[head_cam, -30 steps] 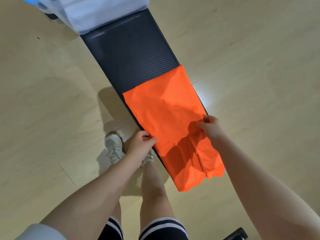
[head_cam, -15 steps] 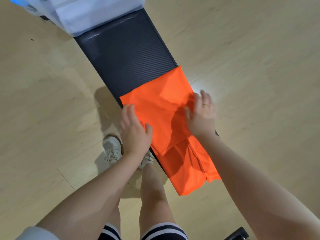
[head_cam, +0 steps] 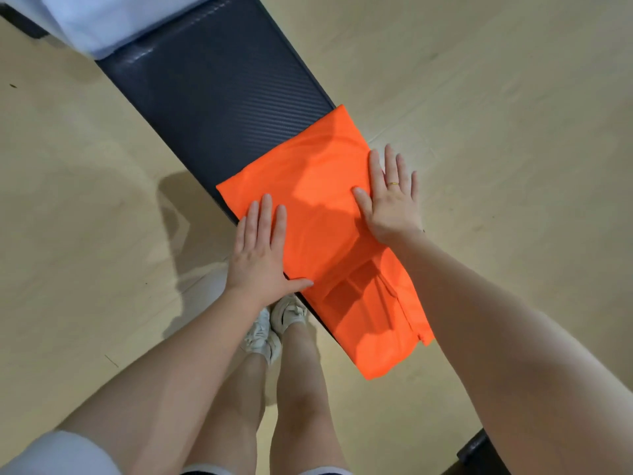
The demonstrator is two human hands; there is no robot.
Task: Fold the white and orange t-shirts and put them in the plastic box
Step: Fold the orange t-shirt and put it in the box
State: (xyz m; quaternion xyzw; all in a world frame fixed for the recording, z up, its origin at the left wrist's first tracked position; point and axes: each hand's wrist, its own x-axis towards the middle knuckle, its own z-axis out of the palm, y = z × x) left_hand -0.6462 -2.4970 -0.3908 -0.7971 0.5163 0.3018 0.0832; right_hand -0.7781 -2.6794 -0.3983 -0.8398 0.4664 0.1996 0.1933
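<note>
The orange t-shirt (head_cam: 318, 204) lies partly folded on the bench (head_cam: 219, 94) (one end overhanging); our left hand (head_cam: 262, 255) and right hand (head_cam: 390, 200) press it flat, fingers straight; boxing remains.

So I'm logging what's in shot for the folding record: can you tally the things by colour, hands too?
Orange: 1, the orange t-shirt, part folded on the bench
Black: 1, the bench
White or pale: 2, the plastic box at the bench's far end, and the shoes
Bare hands: 2, left hand and right hand, both flat on the shirt
Total: 6
</note>
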